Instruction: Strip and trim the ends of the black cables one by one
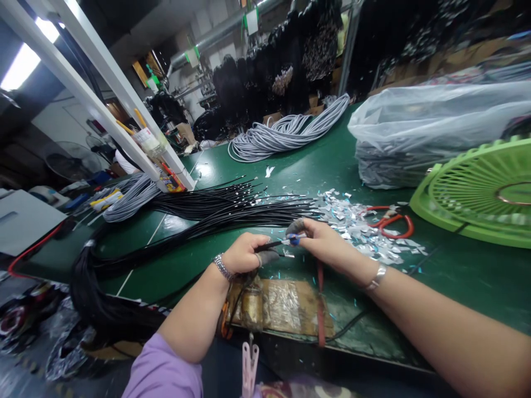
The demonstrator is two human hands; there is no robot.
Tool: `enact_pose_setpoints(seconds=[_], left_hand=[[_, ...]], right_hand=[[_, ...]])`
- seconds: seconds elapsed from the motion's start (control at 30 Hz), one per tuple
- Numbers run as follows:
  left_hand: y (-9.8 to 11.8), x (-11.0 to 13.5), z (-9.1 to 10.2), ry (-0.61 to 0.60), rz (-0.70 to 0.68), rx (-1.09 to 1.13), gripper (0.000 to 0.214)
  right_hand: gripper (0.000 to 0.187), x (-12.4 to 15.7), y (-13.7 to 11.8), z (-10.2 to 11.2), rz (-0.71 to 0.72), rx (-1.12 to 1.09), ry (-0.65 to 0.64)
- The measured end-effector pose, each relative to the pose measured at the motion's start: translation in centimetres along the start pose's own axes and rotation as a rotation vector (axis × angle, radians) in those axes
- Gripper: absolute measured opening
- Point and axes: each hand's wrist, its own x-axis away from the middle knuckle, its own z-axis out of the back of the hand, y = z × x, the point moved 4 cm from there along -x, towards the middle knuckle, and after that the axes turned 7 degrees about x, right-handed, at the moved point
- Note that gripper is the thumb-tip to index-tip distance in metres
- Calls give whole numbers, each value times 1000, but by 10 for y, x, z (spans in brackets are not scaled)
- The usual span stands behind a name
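My left hand [249, 252] is closed around a black cable [269, 245], thumb on top, above the near part of the green bench. Dark coverings show on the fingertips. From the right, my right hand [313, 237] pinches the stripped, whitish end of that cable, with a blue wrap on one finger. Another cable end [287, 255] pokes out below the left hand's fingers. A large bundle of black cables [224, 213] lies just beyond, its ends pointing right toward a heap of white and blue scraps [352, 221].
Red-handled scissors [398, 226] lie at the scraps' right edge, beside a green fan [481, 193]. A plastic bag [431, 132] and grey cable coils [286, 135] stand farther back. A taped board [286, 309] sits at the bench's front edge; a white post [124, 99] rises at left.
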Motion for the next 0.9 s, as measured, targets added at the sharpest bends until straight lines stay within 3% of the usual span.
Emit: enact_pose_setpoints(seconds=[0.13, 0.23, 0.47, 0.9], left_hand=[[-2, 0, 2, 30, 24, 31, 35], [-3, -1, 2, 26, 31, 47, 35], [-7, -1, 2, 22, 92, 44, 34], [-8, -1, -2, -40, 118, 37, 35]], right_hand=[[27, 2, -1, 0, -117, -64, -211], [36, 4, -5, -3, -122, -123, -270], [37, 3, -2, -4, -91, -167, -221], [21, 4, 0, -6, 9, -4, -202]])
